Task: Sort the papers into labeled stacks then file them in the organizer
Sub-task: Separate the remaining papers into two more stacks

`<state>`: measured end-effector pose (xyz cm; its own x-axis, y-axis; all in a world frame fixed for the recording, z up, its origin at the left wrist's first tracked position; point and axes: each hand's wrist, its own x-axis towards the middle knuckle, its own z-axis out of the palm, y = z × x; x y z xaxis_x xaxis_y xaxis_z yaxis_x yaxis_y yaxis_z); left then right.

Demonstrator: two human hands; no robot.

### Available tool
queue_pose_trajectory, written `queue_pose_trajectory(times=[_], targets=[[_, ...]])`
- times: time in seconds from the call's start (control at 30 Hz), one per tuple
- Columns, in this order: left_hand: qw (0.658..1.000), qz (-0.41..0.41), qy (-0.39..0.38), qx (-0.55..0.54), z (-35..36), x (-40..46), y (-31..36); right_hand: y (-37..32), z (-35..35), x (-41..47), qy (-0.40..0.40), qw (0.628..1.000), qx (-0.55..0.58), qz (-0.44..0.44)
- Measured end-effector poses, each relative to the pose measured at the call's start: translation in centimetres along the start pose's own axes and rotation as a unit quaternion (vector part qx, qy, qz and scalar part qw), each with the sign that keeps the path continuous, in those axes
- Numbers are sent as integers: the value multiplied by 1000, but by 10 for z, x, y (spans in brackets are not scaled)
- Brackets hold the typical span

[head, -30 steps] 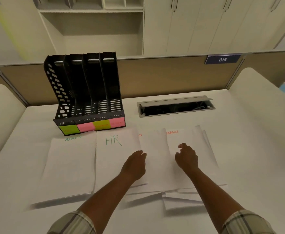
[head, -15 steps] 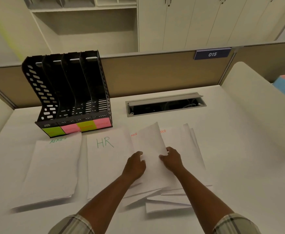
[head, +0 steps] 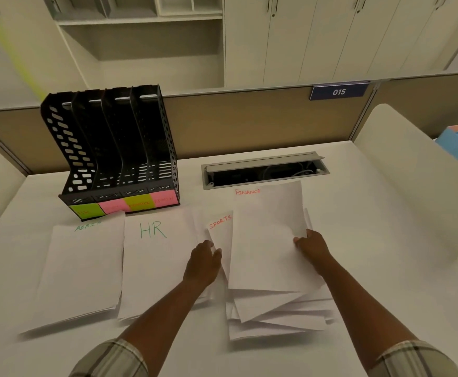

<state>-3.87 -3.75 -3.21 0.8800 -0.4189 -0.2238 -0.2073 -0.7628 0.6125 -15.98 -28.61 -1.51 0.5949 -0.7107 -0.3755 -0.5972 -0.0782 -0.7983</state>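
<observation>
Left hand [head: 204,263] rests flat on SPORTS stack [head: 220,227], right hand [head: 313,244] pinches one sheet [head: 268,240]; four stacks, four-slot organizer [head: 119,151].

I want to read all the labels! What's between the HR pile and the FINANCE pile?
The SPORTS pile, partly covered, with the left hand resting on it, shows in the head view between the HR pile and FINANCE pile.

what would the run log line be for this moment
phase: sorting | right hand: grips FINANCE sheet | left hand: rests on SPORTS stack | organizer: no papers visible
</observation>
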Motion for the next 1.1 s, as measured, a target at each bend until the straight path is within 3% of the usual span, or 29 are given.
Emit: queue_pose_trajectory(times=[0.07,0.17,0.27,0.47,0.63,0.93,1.1], targets=[[992,-60,0,-108,-1,0,15,0,-6,-3,0,1000,26,9],[954,-161,-12,-251,-1,0,29,6,-8,-6,-4,998,65,21],[927,-197,-13,-320,-1,1,29,12,-7,-11,-10,995,93,37],[962,-150,28,-228,-9,-1,21,25,-15,-22,43,996,71,26],[981,-126,-13,-147,-12,-6,12,20,-20,-35,27,998,42,27],[968,-184,35,-166,-34,-24,-8,10,19,-51,-20,1000,18,4],[970,-159,72,-171,-47,-33,-25,2,57,-62,-62,998,8,-12]])
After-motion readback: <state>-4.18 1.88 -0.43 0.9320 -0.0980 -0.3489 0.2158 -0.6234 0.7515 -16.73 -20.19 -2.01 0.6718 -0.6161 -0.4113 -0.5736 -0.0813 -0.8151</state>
